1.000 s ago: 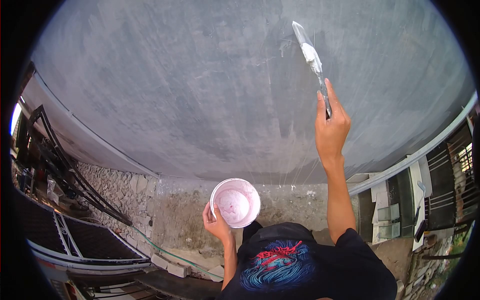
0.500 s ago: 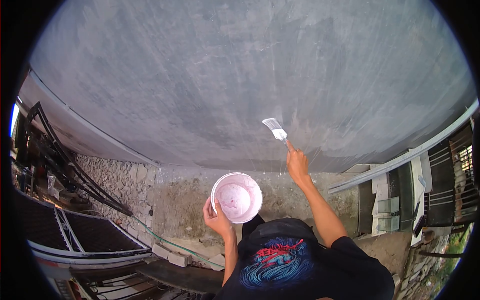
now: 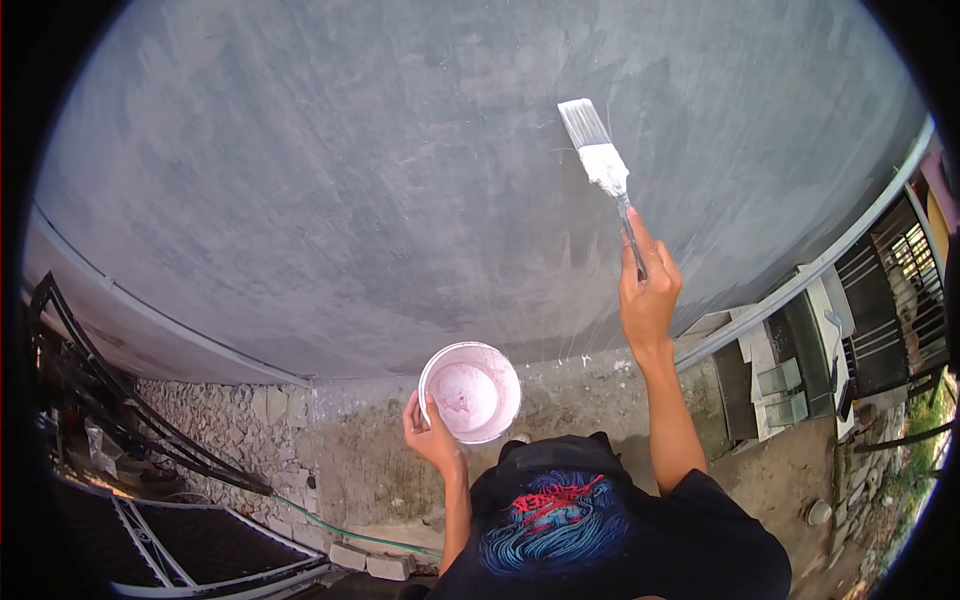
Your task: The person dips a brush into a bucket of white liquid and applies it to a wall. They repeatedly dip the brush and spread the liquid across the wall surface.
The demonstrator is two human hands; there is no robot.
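My right hand is closed round the dark handle of a paintbrush, raised in front of the grey wall. White paint coats the brush's ferrule, and its bristles point up and to the left, overlapping the wall in this view. Lower down, my left hand grips a white bucket by its left side, thumb over the rim and fingers round the outside. The bucket's inside is stained pinkish white, with a darker pink patch at the bottom.
Rubble lies at the left beside black metal bars. A green hose runs past concrete blocks. White pipes edge the wall's right side, near glass panes and boards.
My right hand has lifted the paintbrush higher up the wall and to the right. My left hand still holds the bucket in nearly the same place. The view has tilted a little.
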